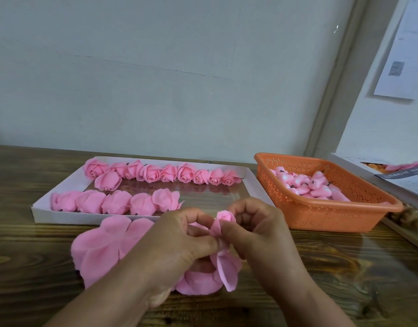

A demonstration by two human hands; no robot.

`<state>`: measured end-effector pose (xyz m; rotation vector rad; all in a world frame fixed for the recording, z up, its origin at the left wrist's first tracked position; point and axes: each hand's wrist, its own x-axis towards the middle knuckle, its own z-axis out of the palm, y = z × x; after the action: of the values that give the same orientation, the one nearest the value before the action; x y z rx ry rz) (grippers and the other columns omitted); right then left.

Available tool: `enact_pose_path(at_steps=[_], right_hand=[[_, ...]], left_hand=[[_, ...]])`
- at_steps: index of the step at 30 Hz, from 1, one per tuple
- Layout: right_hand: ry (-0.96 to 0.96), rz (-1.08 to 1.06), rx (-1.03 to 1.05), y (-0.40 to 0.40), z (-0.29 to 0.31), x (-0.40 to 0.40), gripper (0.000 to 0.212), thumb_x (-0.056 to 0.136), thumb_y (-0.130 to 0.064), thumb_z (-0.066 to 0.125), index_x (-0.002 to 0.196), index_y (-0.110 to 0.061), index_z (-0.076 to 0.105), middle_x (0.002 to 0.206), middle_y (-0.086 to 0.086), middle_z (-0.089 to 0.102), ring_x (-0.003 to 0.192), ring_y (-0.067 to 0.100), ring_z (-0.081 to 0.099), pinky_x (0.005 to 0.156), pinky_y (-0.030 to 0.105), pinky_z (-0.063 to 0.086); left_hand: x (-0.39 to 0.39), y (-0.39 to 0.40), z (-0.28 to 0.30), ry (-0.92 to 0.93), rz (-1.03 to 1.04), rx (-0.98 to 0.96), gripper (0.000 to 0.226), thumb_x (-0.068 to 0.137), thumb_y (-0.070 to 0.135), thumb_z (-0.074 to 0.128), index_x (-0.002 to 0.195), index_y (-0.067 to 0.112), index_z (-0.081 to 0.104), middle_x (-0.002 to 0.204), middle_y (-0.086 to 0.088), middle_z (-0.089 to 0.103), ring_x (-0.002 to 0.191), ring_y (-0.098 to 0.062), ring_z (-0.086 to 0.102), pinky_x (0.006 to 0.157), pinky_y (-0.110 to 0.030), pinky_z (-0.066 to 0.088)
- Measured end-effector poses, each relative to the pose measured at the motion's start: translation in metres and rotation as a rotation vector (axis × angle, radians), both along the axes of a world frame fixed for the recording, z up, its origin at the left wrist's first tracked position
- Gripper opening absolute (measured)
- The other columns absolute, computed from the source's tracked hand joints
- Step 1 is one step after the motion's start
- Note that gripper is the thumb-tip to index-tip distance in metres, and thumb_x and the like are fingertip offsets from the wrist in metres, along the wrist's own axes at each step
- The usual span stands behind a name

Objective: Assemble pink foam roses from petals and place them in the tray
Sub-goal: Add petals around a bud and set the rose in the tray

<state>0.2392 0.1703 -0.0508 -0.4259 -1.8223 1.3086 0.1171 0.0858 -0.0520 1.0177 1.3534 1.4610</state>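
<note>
A small pink foam rose bud (223, 220), soft and matte with tightly rolled layers, is held above the worktop (345, 267) between both hands. The left hand (179, 241) is curled, its grip closed with thumb and fingertips pinching the bud's base; the right hand (257, 227) is likewise curled, its grip pinching the bud from the other side. A thin, curved petal sheet (227, 267) hangs below the pinch, its lobes rounded and slightly cupped. A flat stack of loose petal sheets (104, 246), smooth-edged and scalloped, is seen lying on the dark, strongly grained wooden worktop just left of the hands. Behind the hands a shallow white cardboard tray (45, 213) with a glossy, reflective floor is seen; along its far wall a row of finished roses (160, 173) is laid, spiral centres facing forward, and along its near wall a shorter row of roses (113, 201) is laid with rounded backs showing. To the right of the tray, an orange plastic basket (333, 218) with perforated walls and a rolled rim is noted, holding a heap of small pale pink buds (309, 185) with dark stubs.
</note>
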Motion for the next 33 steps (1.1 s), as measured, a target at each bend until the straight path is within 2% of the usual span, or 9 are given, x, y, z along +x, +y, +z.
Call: enact_pose_path(at_steps=[4,7,10,14,19,23,26,30,33], right_hand=[[0.009,0.165,-0.081,0.009,0.003,0.006,0.004,0.075,-0.009,0.068,0.071,-0.007,0.067,0.054,0.006,0.06,0.042,0.011,0.05,0.041,0.021,0.04],[0.003,0.262,-0.137,0.019,0.003,0.011,0.014,0.073,-0.005,0.059,0.078,-0.005,0.072,0.059,0.012,0.062,0.046,0.015,0.053,0.043,0.023,0.042],[0.007,0.337,-0.153,0.022,0.003,0.014,0.016,0.074,-0.004,0.061,0.083,-0.004,0.073,0.06,0.01,0.064,0.047,0.014,0.054,0.045,0.022,0.042],[0.005,0.275,-0.071,0.023,0.0,0.012,0.01,0.07,-0.007,0.069,0.076,-0.012,0.074,0.062,0.006,0.063,0.049,0.011,0.052,0.044,0.021,0.04],[-0.064,0.335,-0.008,0.025,-0.001,0.014,0.009,0.076,-0.008,0.067,0.084,-0.009,0.072,0.07,0.001,0.065,0.059,0.009,0.058,0.052,0.019,0.045],[-0.029,0.347,0.047,0.026,-0.001,0.013,0.009,0.076,-0.006,0.067,0.084,-0.004,0.072,0.076,0.004,0.064,0.062,0.015,0.059,0.053,0.023,0.048],[-0.044,0.3,0.003,0.027,-0.002,0.014,0.007,0.074,-0.013,0.071,0.079,-0.008,0.072,0.066,0.008,0.064,0.052,0.015,0.057,0.049,0.023,0.047],[-0.088,0.264,-0.03,0.026,-0.002,0.013,0.014,0.075,-0.017,0.068,0.076,-0.003,0.065,0.056,0.016,0.054,0.041,0.014,0.045,0.039,0.021,0.037],[-0.082,0.201,-0.05,0.025,-0.004,0.01,0.019,0.077,-0.016,0.066,0.076,0.002,0.061,0.05,0.016,0.05,0.036,0.013,0.038,0.036,0.018,0.031]], left_hand=[[-0.003,-0.001,0.003,-0.05,-0.008,-0.027,0.018,0.073,-0.007,0.072,0.089,0.002,0.07,0.081,-0.023,0.072,0.07,-0.032,0.072,0.057,-0.031,0.057],[-0.007,-0.001,0.003,-0.11,-0.014,-0.045,0.012,0.077,-0.008,0.068,0.079,0.003,0.07,0.077,-0.021,0.071,0.062,-0.027,0.068,0.05,-0.027,0.054],[-0.008,-0.002,0.004,-0.143,-0.042,-0.057,0.01,0.079,-0.006,0.067,0.085,0.001,0.07,0.082,-0.024,0.071,0.063,-0.026,0.068,0.05,-0.026,0.052],[-0.006,-0.003,0.006,-0.152,-0.086,-0.088,0.019,0.08,-0.003,0.068,0.099,-0.004,0.066,0.092,-0.029,0.069,0.058,-0.024,0.065,0.043,-0.023,0.049],[-0.009,-0.002,0.006,-0.113,-0.147,-0.109,0.022,0.079,-0.002,0.068,0.101,-0.003,0.066,0.091,-0.024,0.072,0.061,-0.022,0.065,0.044,-0.021,0.048],[-0.009,-0.002,0.006,-0.121,-0.178,-0.127,0.028,0.079,0.0,0.068,0.106,-0.006,0.064,0.091,-0.023,0.07,0.058,-0.021,0.062,0.041,-0.019,0.044],[-0.008,-0.001,0.004,-0.135,-0.168,-0.138,0.027,0.079,0.004,0.07,0.104,-0.004,0.065,0.093,-0.027,0.067,0.062,-0.023,0.06,0.042,-0.021,0.043],[-0.005,0.0,0.003,-0.121,-0.132,-0.13,0.023,0.083,0.003,0.067,0.105,-0.003,0.063,0.098,-0.035,0.065,0.053,-0.021,0.057,0.039,-0.02,0.038],[-0.003,-0.001,0.003,-0.12,-0.08,-0.112,0.022,0.083,0.003,0.068,0.104,-0.002,0.064,0.097,-0.035,0.066,0.06,-0.025,0.063,0.037,-0.02,0.041]])
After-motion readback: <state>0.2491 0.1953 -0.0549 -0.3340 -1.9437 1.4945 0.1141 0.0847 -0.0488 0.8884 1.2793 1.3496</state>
